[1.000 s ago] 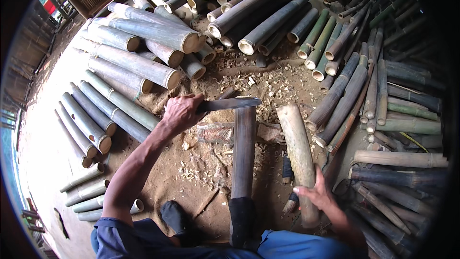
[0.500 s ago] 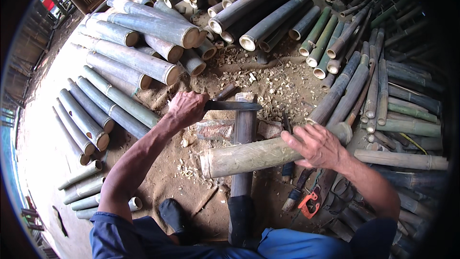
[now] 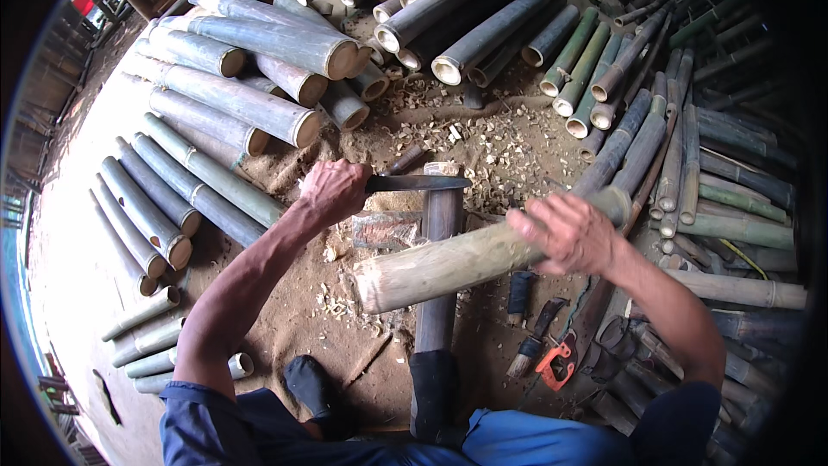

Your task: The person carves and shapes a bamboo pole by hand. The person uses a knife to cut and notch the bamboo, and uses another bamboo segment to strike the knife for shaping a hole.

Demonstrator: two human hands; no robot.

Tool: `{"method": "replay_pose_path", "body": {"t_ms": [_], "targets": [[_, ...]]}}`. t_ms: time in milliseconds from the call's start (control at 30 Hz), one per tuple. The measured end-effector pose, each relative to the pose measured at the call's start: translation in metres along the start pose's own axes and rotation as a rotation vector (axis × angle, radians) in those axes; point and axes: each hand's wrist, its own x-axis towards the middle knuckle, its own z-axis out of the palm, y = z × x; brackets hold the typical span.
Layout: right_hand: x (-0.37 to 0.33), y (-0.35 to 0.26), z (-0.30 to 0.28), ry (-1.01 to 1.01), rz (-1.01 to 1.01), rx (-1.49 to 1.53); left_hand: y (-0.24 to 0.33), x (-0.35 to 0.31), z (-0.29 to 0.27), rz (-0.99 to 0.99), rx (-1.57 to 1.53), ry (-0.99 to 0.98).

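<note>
My left hand [image 3: 336,188] is closed round the handle of a large knife [image 3: 418,183]. The dark blade points right and crosses the far end of a dark bamboo piece [image 3: 438,311]. That piece runs back toward me, its near end at my dark-socked foot [image 3: 432,390]. My right hand [image 3: 565,231] grips a thick, pale, scraped bamboo section [image 3: 440,263] near its right end, fingers over the top. The section slants across the dark piece, its right end farther from me than its left. Whether the two touch is hard to tell.
Stacked bamboo tubes lie at the far left [image 3: 233,103], far middle [image 3: 500,30] and right [image 3: 733,224]. Pale chips [image 3: 470,134] cover the sandy ground. Near my right arm lie an orange-handled tool [image 3: 556,366] and a dark-handled tool [image 3: 536,338]. A flat block [image 3: 385,230] lies beside the dark bamboo.
My right hand has moved away from me, swinging the pale section's right end farther off. Its left end has shifted slightly left. The knife has hardly moved.
</note>
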Motion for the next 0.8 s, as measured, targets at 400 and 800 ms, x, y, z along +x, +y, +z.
{"method": "replay_pose_path", "body": {"t_ms": [400, 800], "targets": [[0.009, 0.066, 0.040, 0.205, -0.229, -0.191, 0.008, 0.008, 0.004, 0.043, 0.058, 0.042], [0.009, 0.066, 0.026, -0.103, 0.140, -0.282, 0.001, 0.019, 0.002, 0.106, 0.079, 0.149]]}}
